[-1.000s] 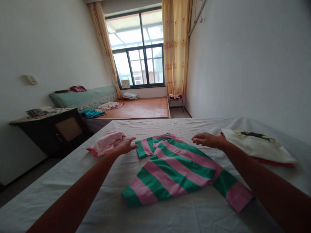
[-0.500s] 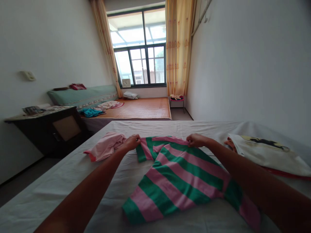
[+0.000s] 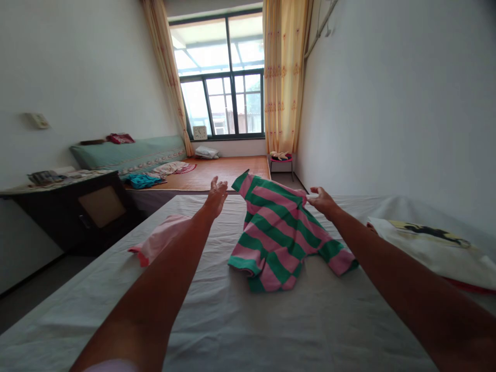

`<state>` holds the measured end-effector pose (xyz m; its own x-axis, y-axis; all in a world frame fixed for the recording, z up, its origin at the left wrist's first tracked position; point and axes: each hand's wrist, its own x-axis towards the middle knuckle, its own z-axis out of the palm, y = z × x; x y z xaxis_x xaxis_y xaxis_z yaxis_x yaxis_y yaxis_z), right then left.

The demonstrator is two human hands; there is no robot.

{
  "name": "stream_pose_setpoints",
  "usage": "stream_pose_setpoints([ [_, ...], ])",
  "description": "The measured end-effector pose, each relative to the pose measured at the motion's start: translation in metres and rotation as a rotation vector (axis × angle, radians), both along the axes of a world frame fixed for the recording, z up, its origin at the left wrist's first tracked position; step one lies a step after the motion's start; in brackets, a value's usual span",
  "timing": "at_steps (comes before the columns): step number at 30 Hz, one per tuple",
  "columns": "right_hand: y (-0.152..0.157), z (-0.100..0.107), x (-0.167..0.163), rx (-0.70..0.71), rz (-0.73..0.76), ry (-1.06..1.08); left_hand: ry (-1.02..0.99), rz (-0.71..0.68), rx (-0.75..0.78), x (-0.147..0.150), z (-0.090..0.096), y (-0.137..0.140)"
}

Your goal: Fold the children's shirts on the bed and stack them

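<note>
A green-and-pink striped shirt [image 3: 275,227] is in front of me, rumpled, with its upper edge raised past the far edge of the white-sheeted bed and its lower part near the sheet. My left hand [image 3: 217,196] is open, fingers spread, just left of the shirt's upper left corner and apart from it. At the shirt's upper right, my right hand [image 3: 322,201] has its fingers apart beside the fabric; whether a fingertip still touches it I cannot tell. Partly behind my left forearm lies a pink garment [image 3: 165,235].
The white sheet [image 3: 217,320] covers the surface before me. A white garment with a dark print [image 3: 422,248] lies at the right. Beyond stand a bed with a brown mat [image 3: 228,170], a dark cabinet [image 3: 96,206] and a small stool [image 3: 282,160].
Both hands have moved forward and up, and their pinching fingers have opened. The striped shirt has swung away from me, its near hem drawn off the front of the sheet.
</note>
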<state>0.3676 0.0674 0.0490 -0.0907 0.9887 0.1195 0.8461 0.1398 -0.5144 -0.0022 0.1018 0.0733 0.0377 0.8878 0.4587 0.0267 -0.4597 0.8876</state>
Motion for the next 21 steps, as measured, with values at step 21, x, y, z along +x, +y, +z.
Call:
stream_pose_setpoints([
  [21, -0.148, -0.018, 0.081, -0.607, 0.515, -0.004, 1.063, -0.610, 0.054, 0.007, -0.028, -0.153],
])
